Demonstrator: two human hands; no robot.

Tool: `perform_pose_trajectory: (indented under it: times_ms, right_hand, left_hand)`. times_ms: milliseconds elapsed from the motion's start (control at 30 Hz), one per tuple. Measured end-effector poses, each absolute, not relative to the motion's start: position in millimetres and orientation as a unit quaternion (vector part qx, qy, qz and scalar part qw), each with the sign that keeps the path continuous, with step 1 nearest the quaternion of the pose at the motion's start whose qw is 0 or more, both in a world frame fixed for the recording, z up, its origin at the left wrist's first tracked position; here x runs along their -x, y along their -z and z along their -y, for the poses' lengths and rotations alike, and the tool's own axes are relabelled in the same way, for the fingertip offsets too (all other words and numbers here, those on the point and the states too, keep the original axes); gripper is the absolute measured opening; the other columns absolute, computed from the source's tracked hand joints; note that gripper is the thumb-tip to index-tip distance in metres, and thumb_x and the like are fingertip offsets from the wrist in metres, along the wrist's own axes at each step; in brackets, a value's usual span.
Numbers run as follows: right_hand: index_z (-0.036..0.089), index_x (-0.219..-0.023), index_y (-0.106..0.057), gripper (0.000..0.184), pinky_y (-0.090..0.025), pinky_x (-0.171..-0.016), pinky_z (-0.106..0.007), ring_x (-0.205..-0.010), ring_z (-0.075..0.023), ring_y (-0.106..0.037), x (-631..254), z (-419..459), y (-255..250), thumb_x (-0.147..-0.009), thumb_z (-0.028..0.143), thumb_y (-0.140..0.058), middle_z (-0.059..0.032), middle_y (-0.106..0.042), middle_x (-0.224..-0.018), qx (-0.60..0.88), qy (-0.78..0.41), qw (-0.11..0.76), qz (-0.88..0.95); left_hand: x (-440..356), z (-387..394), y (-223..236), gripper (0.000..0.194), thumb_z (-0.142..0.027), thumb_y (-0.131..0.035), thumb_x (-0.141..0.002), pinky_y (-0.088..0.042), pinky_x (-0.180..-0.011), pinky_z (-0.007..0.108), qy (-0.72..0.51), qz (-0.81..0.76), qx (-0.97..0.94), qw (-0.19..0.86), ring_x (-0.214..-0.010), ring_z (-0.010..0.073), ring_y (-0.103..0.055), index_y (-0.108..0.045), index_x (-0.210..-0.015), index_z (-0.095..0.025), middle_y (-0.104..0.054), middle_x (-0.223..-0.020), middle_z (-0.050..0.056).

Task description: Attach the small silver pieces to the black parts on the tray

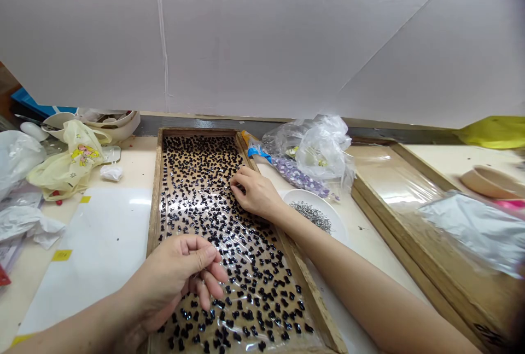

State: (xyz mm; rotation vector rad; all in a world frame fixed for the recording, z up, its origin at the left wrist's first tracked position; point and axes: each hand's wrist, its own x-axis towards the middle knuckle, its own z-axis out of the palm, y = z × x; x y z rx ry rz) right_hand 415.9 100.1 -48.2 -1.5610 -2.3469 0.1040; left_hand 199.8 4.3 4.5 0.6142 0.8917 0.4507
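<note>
A long wooden tray (154,217) lined with clear plastic film holds many small, glossy black bow-like pieces (262,277). Over its near left part hovers my left hand (191,269), thumb against the curled index finger and the other fingers loosely bent. Thin glints show among those fingers, too small to name. Farther in, by the tray's right side, my right hand (252,192) pinches low over the pieces; its fingertips hide whatever is between them. Just right of this hand, a white plate (338,228) bears a heap of small silvery metal bits (314,216).
Behind the plate lie a bag of purple-and-white pieces (301,176) and crumpled clear plastic (324,143). Another film-lined wooden tray (414,233) stands at right, with silvery sheeting (479,228) on it. A yellow bag (69,160) and white bowls (127,127) are at left.
</note>
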Motion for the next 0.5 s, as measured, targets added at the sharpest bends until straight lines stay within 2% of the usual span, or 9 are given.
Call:
perform_pose_trajectory:
  times_ms: [400,500]
  right_hand:
    - [0.016,-0.077,-0.063,0.015,-0.044,-0.071,-0.029,-0.077,-0.0182,-0.056,-417.9,-102.0,49.7,-0.082,0.015,-0.048,-0.0076,-0.059,-0.083,0.544,-0.039,0.164,0.822]
    - [0.016,-0.085,-0.064,0.013,-0.045,-0.072,-0.030,-0.080,-0.0190,-0.057,-419.1,-97.3,42.1,-0.083,0.017,-0.052,-0.0079,-0.060,-0.088,0.545,-0.044,0.165,0.821]
  left_hand:
    - [-200.1,-3.5,-4.1,0.027,-0.036,-0.064,-0.076,-0.042,-0.040,0.014,-0.222,-0.423,-0.278,0.833,-0.048,0.0069,-0.056,-0.057,-0.074,-0.010,-0.064,-0.064,0.004]
    - [-200.1,-3.7,-2.5,0.028,-0.037,-0.063,-0.077,-0.042,-0.039,0.015,-0.237,-0.424,-0.268,0.832,-0.049,0.0079,-0.057,-0.057,-0.075,-0.010,-0.064,-0.065,0.004]
